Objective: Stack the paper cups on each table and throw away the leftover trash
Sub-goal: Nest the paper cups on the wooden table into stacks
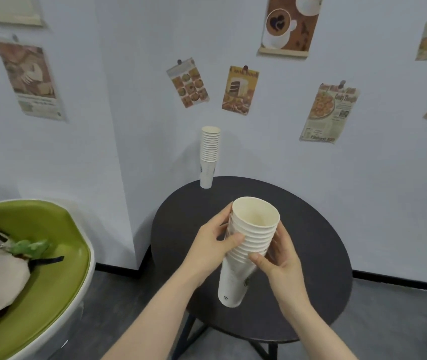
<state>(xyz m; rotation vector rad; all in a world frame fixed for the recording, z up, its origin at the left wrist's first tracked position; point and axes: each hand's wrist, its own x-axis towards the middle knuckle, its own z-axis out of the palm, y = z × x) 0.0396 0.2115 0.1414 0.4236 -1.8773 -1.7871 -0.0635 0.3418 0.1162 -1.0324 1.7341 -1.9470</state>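
Both hands wrap a nested stack of paper cups [248, 245], tilted, over the middle of the round black table [319, 255]. The left hand [212, 250] clasps its left side, the right hand [280, 258] its right. A second cup stack [209, 157] stands upright at the table's far edge.

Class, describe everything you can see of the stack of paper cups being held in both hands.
The held stack of cups is cream-white paper, about a dozen nested, rims ribbed, mouth open and empty. It tilts toward the camera above the round black table. The left hand and right hand grip its sides.
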